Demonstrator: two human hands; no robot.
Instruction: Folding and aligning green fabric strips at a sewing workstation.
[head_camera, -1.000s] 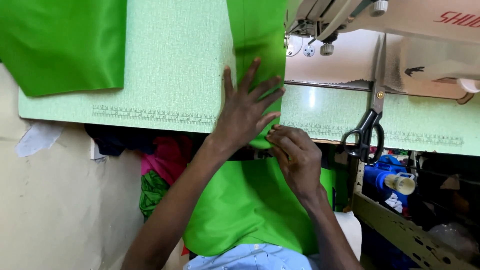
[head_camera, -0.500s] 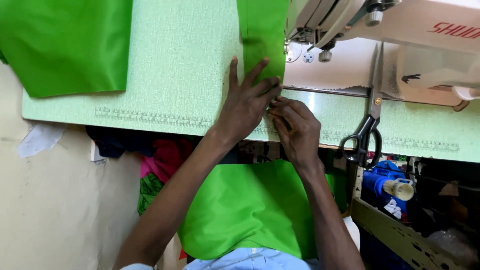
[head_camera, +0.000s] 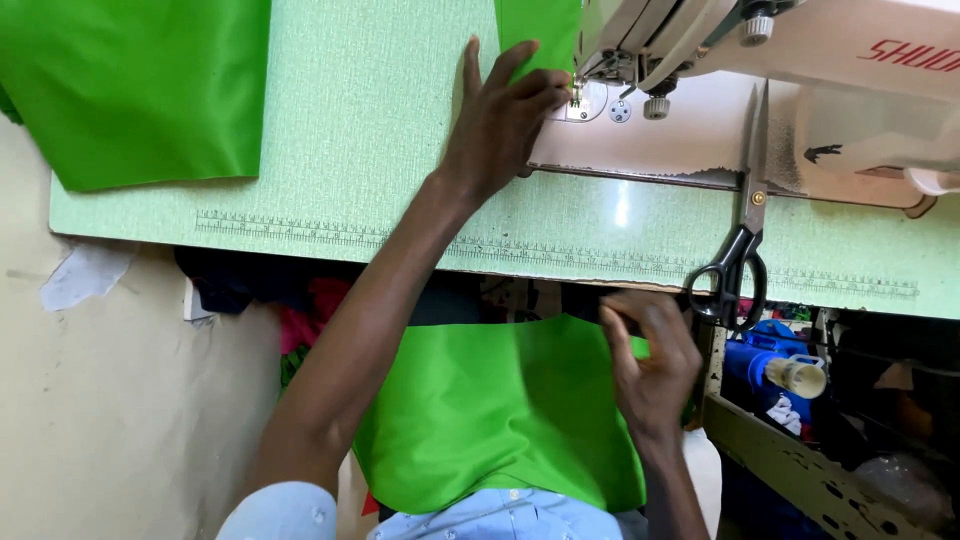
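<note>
Fingers of left hand (head_camera: 500, 125) pinning green fabric (head_camera: 540, 30) beside presser foot (head_camera: 577, 95), right hand (head_camera: 650, 365) pinching lap edge

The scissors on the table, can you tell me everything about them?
The scissors have long silver metal blades and black loop handles. They are closed and lie flat on the pale green sewing table, blades pointing away from the person, handles hanging over the near edge. They sit to the right of the sewing machine's needle, partly on its white base. Neither hand touches them; the right hand is just below.
</note>
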